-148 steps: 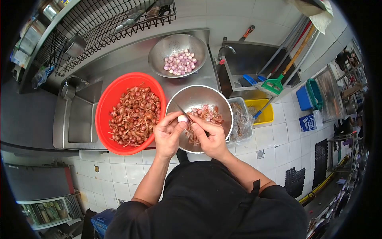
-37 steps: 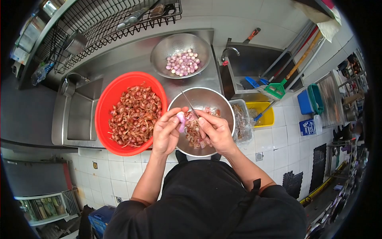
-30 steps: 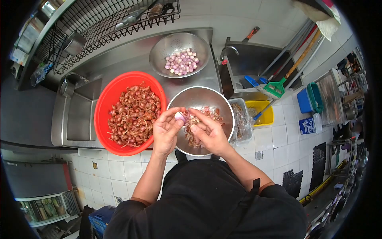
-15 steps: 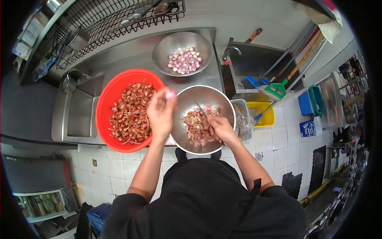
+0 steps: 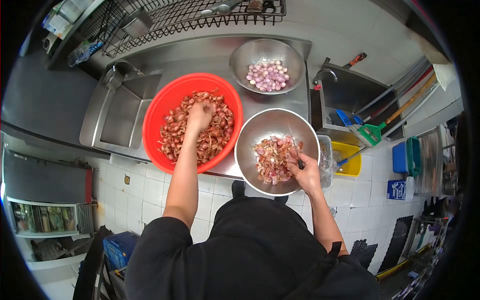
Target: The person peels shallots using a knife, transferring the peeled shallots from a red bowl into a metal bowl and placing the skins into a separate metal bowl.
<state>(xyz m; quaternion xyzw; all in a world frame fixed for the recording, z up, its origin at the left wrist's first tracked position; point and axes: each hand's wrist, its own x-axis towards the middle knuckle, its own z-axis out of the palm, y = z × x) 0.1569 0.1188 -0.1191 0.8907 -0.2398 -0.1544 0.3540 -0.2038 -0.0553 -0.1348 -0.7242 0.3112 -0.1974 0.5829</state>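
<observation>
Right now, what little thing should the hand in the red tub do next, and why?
I think the left hand could pinch one onion from the unpeeled pile and lift it out. It is down among them in the red tub, and the right hand holds the knife over the silver bowl of peelings.

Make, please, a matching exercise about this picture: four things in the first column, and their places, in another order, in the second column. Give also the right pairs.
Things:
1. left hand
2. knife
3. pile of peeled shallots
4. peels

Places:
A. in the steel bowl
B. at the unpeeled shallots in the red basin
C. in the colander
D. in the right hand

Right pairs:
1-B
2-D
3-C
4-A
</observation>
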